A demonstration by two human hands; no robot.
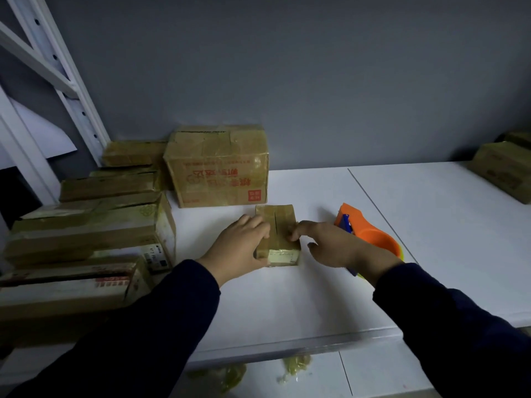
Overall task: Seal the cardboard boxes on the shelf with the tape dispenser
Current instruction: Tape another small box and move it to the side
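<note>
A small brown cardboard box wrapped in glossy tape (284, 219) lies in the middle of the white shelf (316, 305), with a dark slit running along its top. The left grip (241, 245) is closed on it, fingers curled over the left top edge, so that side of the box is hidden. The right grip (330, 245) has bent fingertips on the top near the right edge, the thumb apart from the box; whether it pinches something or only presses cannot be told in the dim light. Just behind the right wrist lies the orange plastic tape dispenser with a blue blade part (370, 237), its near end covered by the dark sleeve. Behind the small box stands a larger worn cardboard box with red print (221, 168), the print upside down and too blurred to read. To the left is a pile of flat taped cardboard boxes (86, 234), its lower part lost in shadow. Another cardboard box (505, 170) is cut off at the right edge. Below the shelf lip lie crumpled yellowish tape scraps (293, 366).
</note>
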